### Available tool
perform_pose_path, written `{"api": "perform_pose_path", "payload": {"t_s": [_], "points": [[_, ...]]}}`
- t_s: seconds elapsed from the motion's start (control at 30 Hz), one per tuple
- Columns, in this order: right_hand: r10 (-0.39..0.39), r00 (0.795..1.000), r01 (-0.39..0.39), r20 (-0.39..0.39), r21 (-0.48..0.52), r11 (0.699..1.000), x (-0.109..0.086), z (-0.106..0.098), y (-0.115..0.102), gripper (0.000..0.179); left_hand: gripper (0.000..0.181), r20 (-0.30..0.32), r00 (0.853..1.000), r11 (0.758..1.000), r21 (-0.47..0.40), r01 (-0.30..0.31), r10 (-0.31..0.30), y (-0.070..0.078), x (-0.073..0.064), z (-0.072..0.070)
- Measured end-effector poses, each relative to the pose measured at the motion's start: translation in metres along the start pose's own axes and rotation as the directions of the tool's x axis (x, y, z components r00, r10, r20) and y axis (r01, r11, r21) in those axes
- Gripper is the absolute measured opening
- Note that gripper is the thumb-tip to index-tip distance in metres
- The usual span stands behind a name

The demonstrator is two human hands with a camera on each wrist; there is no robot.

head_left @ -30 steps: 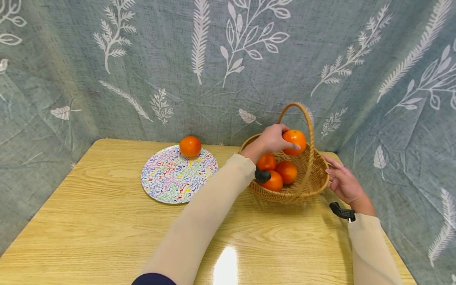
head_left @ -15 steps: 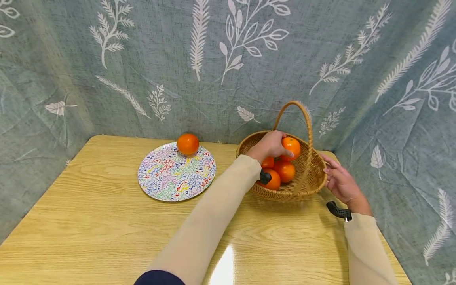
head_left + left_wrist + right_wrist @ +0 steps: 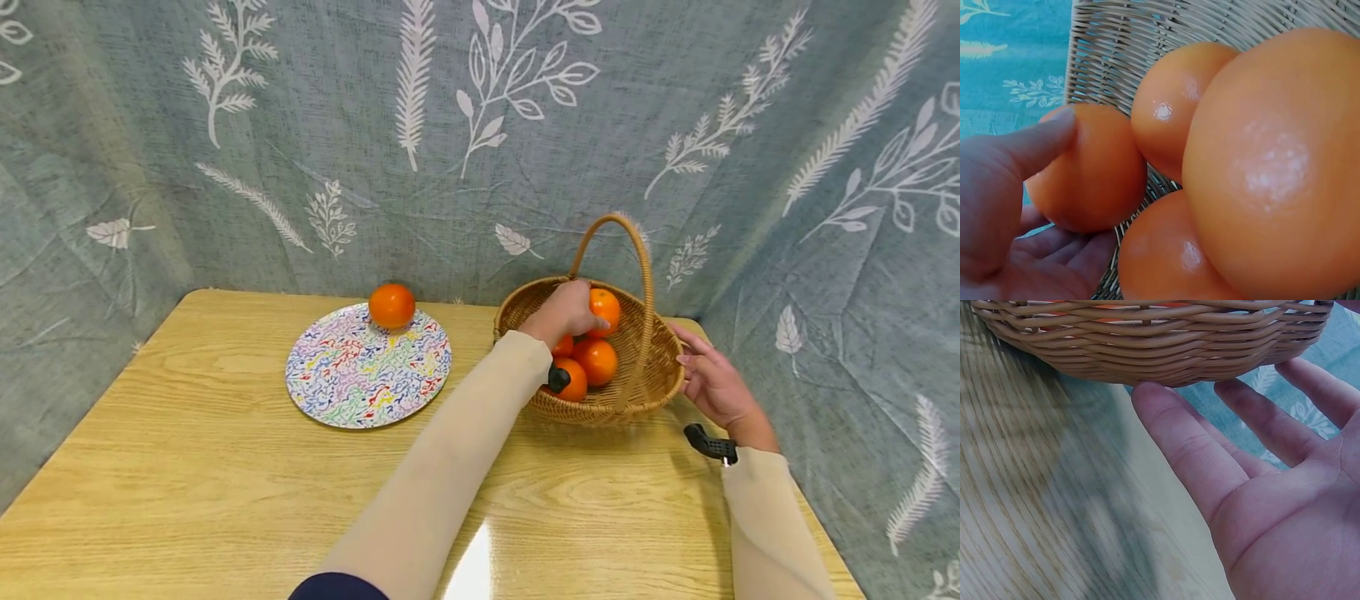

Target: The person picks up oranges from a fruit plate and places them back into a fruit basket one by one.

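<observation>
My left hand (image 3: 566,312) reaches into the wicker basket (image 3: 639,392) and grips an orange (image 3: 604,310). In the left wrist view, the thumb (image 3: 1041,144) presses that orange (image 3: 1097,178), with the other fingers curled beneath it. Three more oranges sit in the basket close by, one (image 3: 597,362) nearest the held fruit and another (image 3: 573,382) in front, partly behind the wrist camera. My right hand (image 3: 718,387) is at the basket's right end; its extended fingers (image 3: 1179,434) touch the outer wicker wall (image 3: 1166,347) in the right wrist view.
A round plate (image 3: 352,375) with colourful squiggles lies to the left of the basket, bearing a single orange (image 3: 392,306) near its back edge. The basket's tall handle (image 3: 647,275) arches up beside my left hand. A patterned grey-blue cloth (image 3: 337,125) hangs behind the wooden table (image 3: 225,467).
My left hand has lowered the orange further into the basket and slightly left. My right hand stays at the basket's right end. The head view has shifted slightly.
</observation>
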State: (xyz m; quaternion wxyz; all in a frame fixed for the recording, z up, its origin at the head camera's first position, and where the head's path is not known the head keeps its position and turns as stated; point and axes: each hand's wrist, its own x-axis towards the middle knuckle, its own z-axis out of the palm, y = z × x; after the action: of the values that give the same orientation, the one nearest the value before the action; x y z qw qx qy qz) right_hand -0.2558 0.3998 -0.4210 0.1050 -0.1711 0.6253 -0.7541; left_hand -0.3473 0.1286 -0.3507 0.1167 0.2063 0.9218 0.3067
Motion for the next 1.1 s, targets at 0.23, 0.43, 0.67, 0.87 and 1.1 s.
{"api": "perform_pose_path", "payload": {"t_s": [0.23, 0.43, 0.67, 0.87, 1.1], "points": [[-0.001, 1.000, 0.000, -0.017, -0.036, 0.999, -0.001, 0.001, 0.000, 0.054, 0.081, -0.007, 1.000, 1.000, 0.011, 0.015, -0.015, -0.004, 0.003, 0.003], [-0.006, 1.000, 0.006, -0.004, -0.038, 0.999, 0.001, 0.002, 0.000, 0.055, 0.068, 0.018, 1.000, 0.999, 0.034, 0.008, -0.008, -0.005, 0.006, 0.002], [-0.012, 1.000, 0.012, -0.008, -0.036, 0.999, 0.000, 0.001, 0.000, 0.054, 0.039, 0.075, 0.997, 0.993, 0.115, 0.000, -0.009, 0.004, 0.002, -0.002], [-0.023, 1.000, 0.023, -0.001, -0.024, 0.999, 0.000, 0.001, 0.001, 0.054, 0.046, 0.155, 0.988, 0.992, 0.120, -0.032, 0.013, 0.012, -0.010, -0.015], [-0.024, 1.000, 0.024, -0.002, -0.022, 0.999, 0.000, 0.003, 0.000, 0.053, 0.070, 0.198, 0.977, 0.995, -0.074, -0.069, 0.082, 0.008, -0.028, -0.030]]}}
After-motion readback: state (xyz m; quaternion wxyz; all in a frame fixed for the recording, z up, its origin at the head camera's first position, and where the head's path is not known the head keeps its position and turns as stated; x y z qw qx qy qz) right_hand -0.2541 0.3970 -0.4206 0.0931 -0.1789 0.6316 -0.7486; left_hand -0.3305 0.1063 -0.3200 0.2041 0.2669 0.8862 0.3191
